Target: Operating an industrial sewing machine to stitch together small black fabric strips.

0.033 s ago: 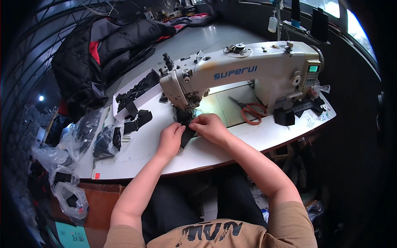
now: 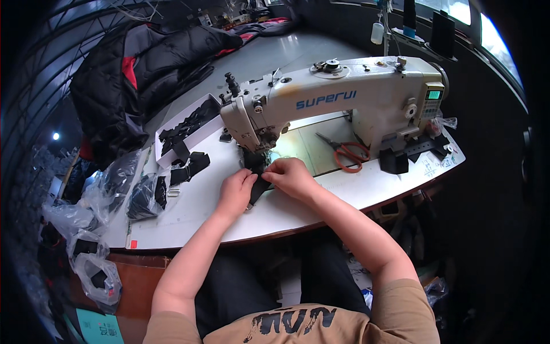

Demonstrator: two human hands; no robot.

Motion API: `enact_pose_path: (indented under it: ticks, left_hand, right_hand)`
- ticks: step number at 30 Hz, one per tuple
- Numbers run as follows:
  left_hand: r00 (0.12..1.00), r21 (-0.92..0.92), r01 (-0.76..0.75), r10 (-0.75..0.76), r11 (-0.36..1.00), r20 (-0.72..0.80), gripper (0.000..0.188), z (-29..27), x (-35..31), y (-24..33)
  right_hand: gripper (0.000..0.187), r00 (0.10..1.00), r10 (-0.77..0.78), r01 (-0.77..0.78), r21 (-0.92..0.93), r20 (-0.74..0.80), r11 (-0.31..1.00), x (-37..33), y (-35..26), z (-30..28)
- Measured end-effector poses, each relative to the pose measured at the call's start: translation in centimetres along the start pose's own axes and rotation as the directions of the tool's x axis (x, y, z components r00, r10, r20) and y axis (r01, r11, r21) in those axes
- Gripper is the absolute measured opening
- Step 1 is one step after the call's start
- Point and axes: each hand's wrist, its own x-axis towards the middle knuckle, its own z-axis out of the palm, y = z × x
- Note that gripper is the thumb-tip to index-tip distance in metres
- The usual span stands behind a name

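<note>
A strip of black webbing (image 2: 260, 191) lies on the white table in front of the sewing machine (image 2: 321, 94), its far end reaching under the needle area. My left hand (image 2: 238, 190) pinches the strip's left edge between thumb and fingers. From the other side my right hand (image 2: 287, 173) pinches the same strip, its fingertips close to those of the left. Both hands sit just on the near side of the machine's head, where a lamp lights the bed. The exact spot under the presser foot is partly hidden by the head and the black material.
Orange-handled scissors (image 2: 349, 156) lie on the machine bed to the right. A white box (image 2: 162, 150) of black strips stands at the left, with plastic bags (image 2: 143, 198) nearer me. More black straps (image 2: 395, 161) rest by the machine's base. A black padded heap (image 2: 114, 86) lies behind.
Almost nothing differs. Both hands keep their pinch on the black webbing in practically the same place, and the view has shifted very slightly.
</note>
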Motion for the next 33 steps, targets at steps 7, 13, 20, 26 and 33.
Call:
enact_pose_path:
  ticks: [7,13,20,26,33]
  left_hand:
    - [0.94,0.395,-0.332,0.263,0.857,0.22,0.018,0.4,3.5,-0.7]
    - [0.857,0.338,-0.513,0.494,0.789,0.149,0.013,0.5,4.2,-2.8]
    - [0.843,0.193,-0.519,0.462,0.833,0.277,0.02,-0.3,2.8,-2.4]
    - [0.799,0.163,-0.577,0.512,0.8,0.314,0.027,-0.4,3.0,-3.8]
    - [0.805,0.141,-0.548,0.473,0.824,0.359,0.03,-0.6,3.1,-4.0]
  right_hand:
    - [0.025,0.983,-0.094,0.012,-0.455,-0.158,0.891,-0.3,-0.3,0.9]
    - [0.02,0.972,-0.102,-0.05,-0.611,-0.211,0.79,-0.4,-0.9,2.3]
    - [0.018,0.966,-0.109,-0.072,-0.647,-0.235,0.759,-0.8,-1.0,2.1]
    - [0.015,0.966,-0.102,-0.064,-0.6,-0.238,0.797,-0.4,-1.3,2.0]
    - [0.017,0.967,-0.026,-0.117,-0.526,-0.255,0.842,-0.1,-1.2,1.8]
